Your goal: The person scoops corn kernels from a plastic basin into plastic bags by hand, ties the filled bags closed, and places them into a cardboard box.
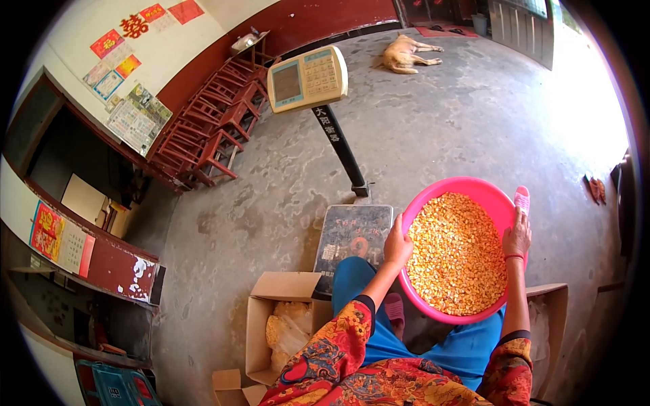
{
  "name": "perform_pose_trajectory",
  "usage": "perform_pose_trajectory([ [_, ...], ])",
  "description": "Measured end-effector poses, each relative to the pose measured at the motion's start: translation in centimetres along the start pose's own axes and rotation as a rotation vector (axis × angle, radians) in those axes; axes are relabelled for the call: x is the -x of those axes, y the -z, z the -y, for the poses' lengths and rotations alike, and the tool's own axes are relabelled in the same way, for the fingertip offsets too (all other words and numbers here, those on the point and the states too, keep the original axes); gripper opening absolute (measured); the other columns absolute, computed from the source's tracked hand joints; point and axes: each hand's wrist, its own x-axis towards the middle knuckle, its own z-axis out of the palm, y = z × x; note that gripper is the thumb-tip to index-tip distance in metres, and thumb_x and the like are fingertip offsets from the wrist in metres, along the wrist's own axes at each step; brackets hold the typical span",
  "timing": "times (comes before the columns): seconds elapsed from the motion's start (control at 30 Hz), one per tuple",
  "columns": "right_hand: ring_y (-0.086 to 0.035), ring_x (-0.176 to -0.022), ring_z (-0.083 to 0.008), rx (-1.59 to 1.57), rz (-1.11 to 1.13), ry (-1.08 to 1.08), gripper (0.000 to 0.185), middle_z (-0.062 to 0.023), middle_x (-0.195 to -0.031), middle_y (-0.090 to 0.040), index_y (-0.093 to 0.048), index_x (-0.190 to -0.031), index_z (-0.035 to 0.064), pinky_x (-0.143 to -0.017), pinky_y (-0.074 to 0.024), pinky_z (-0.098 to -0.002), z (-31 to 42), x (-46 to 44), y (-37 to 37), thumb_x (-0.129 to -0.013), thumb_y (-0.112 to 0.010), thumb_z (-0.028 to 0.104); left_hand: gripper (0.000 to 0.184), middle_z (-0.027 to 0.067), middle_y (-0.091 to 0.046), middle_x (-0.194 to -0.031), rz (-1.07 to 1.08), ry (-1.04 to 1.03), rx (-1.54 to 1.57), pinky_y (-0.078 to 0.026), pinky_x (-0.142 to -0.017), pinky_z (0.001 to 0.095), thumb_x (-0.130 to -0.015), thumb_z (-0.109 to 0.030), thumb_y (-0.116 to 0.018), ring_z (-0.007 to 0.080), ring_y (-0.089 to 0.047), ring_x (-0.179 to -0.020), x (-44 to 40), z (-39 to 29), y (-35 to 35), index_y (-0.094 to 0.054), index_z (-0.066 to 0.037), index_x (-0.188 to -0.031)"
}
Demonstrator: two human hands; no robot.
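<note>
A pink basin (421,298) full of yellow corn kernels (457,254) is held over my lap and knees. My left hand (398,245) grips its left rim, thumb on the inner side. On the opposite rim, my right hand (517,235) is closed, a red band round the wrist. Fingers of both hands are partly hidden behind the basin wall. Just left of the basin is the dark platform of a floor scale (355,233), and its display head (308,79) stands on a black post beyond.
An open cardboard box (261,331) with bagged yellow contents stands by my left leg; another box (556,331) is at my right. Red wooden chairs (210,139) line the left wall. A dog (406,54) lies on the concrete floor at the back.
</note>
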Motion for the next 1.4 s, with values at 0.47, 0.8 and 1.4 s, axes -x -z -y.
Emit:
perform_pose_trajectory([
  [0.47, -0.046, -0.113, -0.0290, -0.003, -0.069, 0.046, 0.063, -0.0130, -0.127, -0.042, -0.033, -0.133, 0.0115, -0.090, -0.0410, -0.0397, -0.4, 0.0, -0.6, -0.073, -0.049, 0.004, 0.059, 0.0214, -0.052, -0.116, 0.027, 0.001, -0.018, -0.045, -0.082, 0.0415, -0.074, 0.003, -0.047, 0.0374, -0.053, -0.101, 0.1, -0.5, 0.4, -0.034, -0.006, -0.131],
  [0.8, -0.050, -0.105, -0.0301, -0.104, -0.257, 0.093, 0.044, -0.0125, -0.111, -0.055, -0.053, -0.114, 0.0067, -0.090, -0.0409, -0.0395, 0.6, 0.2, -0.2, -0.071, -0.044, -0.001, 0.054, 0.0200, -0.045, -0.124, -0.156, -0.195, 0.089, -0.030, -0.102, 0.0349, -0.076, -0.001, -0.055, 0.0309, -0.041, -0.119, -0.6, 2.5, -0.7, -0.037, 0.002, -0.126],
  [1.4, -0.054, -0.099, -0.0250, -0.038, -0.155, 0.044, 0.045, -0.0105, -0.100, -0.055, -0.046, -0.117, 0.0078, -0.081, -0.0425, -0.0374, 0.8, 0.4, 0.3, -0.073, -0.055, 0.009, 0.025, -0.0069, -0.024, -0.142, 0.876, -0.940, 1.278, -0.011, -0.104, 0.0480, -0.084, -0.039, -0.050, 0.0177, -0.006, -0.134, 9.9, -28.0, 19.0, -0.069, -0.028, -0.096],
])
